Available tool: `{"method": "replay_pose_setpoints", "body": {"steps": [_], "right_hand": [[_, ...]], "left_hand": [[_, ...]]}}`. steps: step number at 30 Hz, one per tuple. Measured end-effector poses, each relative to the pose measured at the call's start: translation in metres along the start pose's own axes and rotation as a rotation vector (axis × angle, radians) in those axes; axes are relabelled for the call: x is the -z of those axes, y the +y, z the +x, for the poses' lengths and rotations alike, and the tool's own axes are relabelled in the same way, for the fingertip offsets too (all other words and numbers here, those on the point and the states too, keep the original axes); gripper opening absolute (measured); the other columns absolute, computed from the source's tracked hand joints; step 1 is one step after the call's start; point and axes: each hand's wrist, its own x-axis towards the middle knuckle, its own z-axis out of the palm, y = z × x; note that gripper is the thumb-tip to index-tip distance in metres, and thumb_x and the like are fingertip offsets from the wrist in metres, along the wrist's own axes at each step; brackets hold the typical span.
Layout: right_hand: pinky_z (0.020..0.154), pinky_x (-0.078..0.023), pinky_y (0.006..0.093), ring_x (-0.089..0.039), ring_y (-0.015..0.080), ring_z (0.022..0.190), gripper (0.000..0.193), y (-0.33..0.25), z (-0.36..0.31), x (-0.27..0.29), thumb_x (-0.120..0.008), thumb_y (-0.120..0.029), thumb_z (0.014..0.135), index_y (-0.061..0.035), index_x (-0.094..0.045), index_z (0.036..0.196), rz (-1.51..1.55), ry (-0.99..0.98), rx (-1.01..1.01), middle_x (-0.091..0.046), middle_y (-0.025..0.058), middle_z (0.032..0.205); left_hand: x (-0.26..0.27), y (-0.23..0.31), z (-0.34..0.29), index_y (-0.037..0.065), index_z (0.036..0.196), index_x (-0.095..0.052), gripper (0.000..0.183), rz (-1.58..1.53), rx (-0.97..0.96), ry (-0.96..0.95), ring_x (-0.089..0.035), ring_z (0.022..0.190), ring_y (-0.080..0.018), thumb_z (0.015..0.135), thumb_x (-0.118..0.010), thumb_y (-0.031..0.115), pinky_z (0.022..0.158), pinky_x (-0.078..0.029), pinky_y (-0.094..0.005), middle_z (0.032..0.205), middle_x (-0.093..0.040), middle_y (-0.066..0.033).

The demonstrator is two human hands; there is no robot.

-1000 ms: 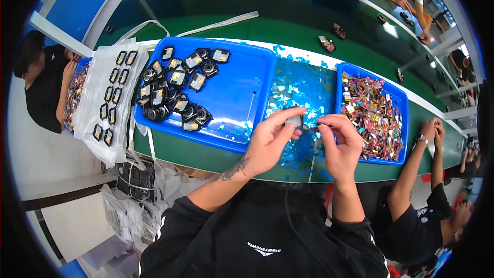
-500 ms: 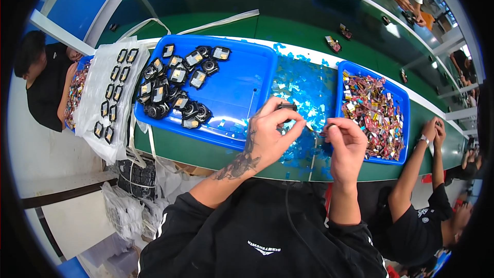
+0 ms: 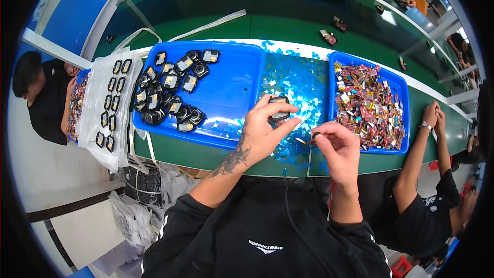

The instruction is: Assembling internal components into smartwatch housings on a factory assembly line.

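My left hand (image 3: 254,131) grips a black watch-like case (image 3: 279,109) between thumb and fingers, with a grey face of it showing. A short way to the right, my right hand (image 3: 340,152) pinches a small black piece (image 3: 315,135); its exact kind is too small to tell. Both hands are apart, held over a bench strewn with blue film scraps (image 3: 293,74). Left of them, a blue tray (image 3: 224,90) holds a heap of similar black cases (image 3: 170,80). On the right stands a blue bin (image 3: 406,108) full of small pinkish, yellow and silver parts (image 3: 368,110).
A white sheet (image 3: 92,118) with rows of black frames (image 3: 111,85) lies at the left. Behind runs a green belt (image 3: 278,23) carrying scattered parts. A co-worker's hands (image 3: 435,116) are near the right end; other people sit left and far right.
The case in my left hand has turned so that its broad face shows. My right hand has moved slightly left and nearer. The view has shifted a little.
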Motion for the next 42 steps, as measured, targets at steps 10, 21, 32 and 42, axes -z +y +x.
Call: {"method": "replay_pose_setpoints", "body": {"steps": [10, 21, 32, 42], "right_hand": [[0.074, -0.046, 0.0225, -0.058, 0.01, 0.089, 0.012, 0.004, 0.003, 0.002, -0.061, 0.004, 0.088, 0.0014, -0.067, 0.098, -0.067, -0.054, 0.088, -0.062, 0.0095, 0.105], [0.047, -0.034, 0.0223, -0.043, 0.0048, 0.051, 0.011, -0.009, 0.021, -0.021, -0.072, 0.003, 0.078, -0.0011, -0.066, 0.087, -0.465, 0.085, 0.128, -0.064, 0.0038, 0.072], [0.047, -0.029, 0.0216, -0.039, 0.0032, 0.053, 0.009, -0.01, 0.026, -0.029, -0.072, 0.003, 0.079, 0.0007, -0.068, 0.086, -0.649, 0.085, 0.294, -0.062, -0.0004, 0.073], [0.053, -0.04, 0.0297, -0.048, 0.015, 0.05, 0.01, -0.015, 0.026, -0.032, -0.074, -0.001, 0.076, -0.0044, -0.068, 0.083, -0.725, 0.075, 0.288, -0.063, 0.005, 0.071]], "left_hand": [[0.0, 0.005, -0.002, 0.0, 0.133, -0.052, 0.051, -0.074, -0.037, -0.127, -0.055, 0.103, -0.0137, 0.084, -0.065, -0.006, 0.087, -0.048, -0.0269, 0.119, -0.053, -0.0094], [-0.005, 0.006, -0.015, -0.007, 0.138, -0.038, 0.046, -0.498, 0.06, -0.137, -0.054, 0.12, -0.0181, 0.094, -0.048, -0.007, 0.101, -0.044, -0.0307, 0.13, -0.056, -0.015], [-0.007, 0.003, -0.016, -0.007, 0.138, -0.043, 0.044, -0.564, 0.082, -0.127, -0.058, 0.114, -0.0167, 0.096, -0.051, -0.003, 0.097, -0.048, -0.0293, 0.129, -0.058, -0.0146], [-0.006, 0.003, -0.019, -0.007, 0.139, -0.042, 0.043, -0.515, 0.092, -0.141, -0.056, 0.117, -0.0174, 0.097, -0.049, -0.002, 0.099, -0.048, -0.0322, 0.131, -0.056, -0.0146]]}}
